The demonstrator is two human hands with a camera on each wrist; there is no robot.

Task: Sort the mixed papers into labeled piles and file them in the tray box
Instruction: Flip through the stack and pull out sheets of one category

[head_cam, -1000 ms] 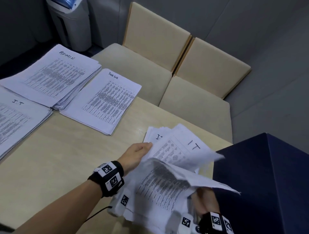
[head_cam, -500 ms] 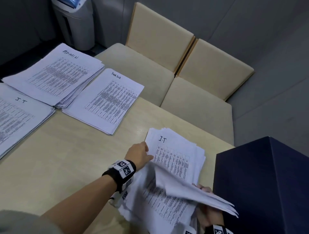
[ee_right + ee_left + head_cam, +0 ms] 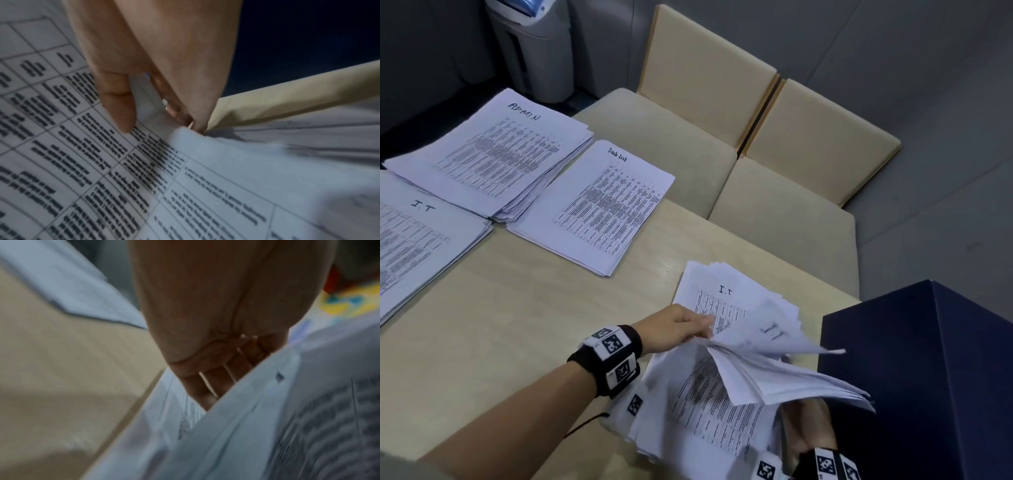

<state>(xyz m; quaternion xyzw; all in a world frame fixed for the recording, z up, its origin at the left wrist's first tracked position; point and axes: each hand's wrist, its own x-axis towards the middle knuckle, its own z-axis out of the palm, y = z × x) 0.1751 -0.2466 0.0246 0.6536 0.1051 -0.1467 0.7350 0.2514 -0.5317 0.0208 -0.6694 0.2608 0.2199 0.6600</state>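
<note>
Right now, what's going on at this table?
A person is leafing through the mixed stack at the near right end of the table. The right hand pinches a lifted bundle of sheets, while the left hand has its fingers slid under a sheet marked I.T. Sorted piles lie further left: the ADMIN pile, the Task list pile and the I.T pile. A dark blue box stands at the right.

Left forearm (image 3: 517, 421) reaches forward and to the right. The left hand (image 3: 674, 329) is palm-down, with its fingers (image 3: 218, 381) fairly straight and tucked beneath the edge of raised sheets (image 3: 774, 373). Right hand (image 3: 808, 425) sits low at near right, mostly covered in the head view, and pinches the sheets with the thumb (image 3: 117, 100) on top and fingers beneath.
</note>
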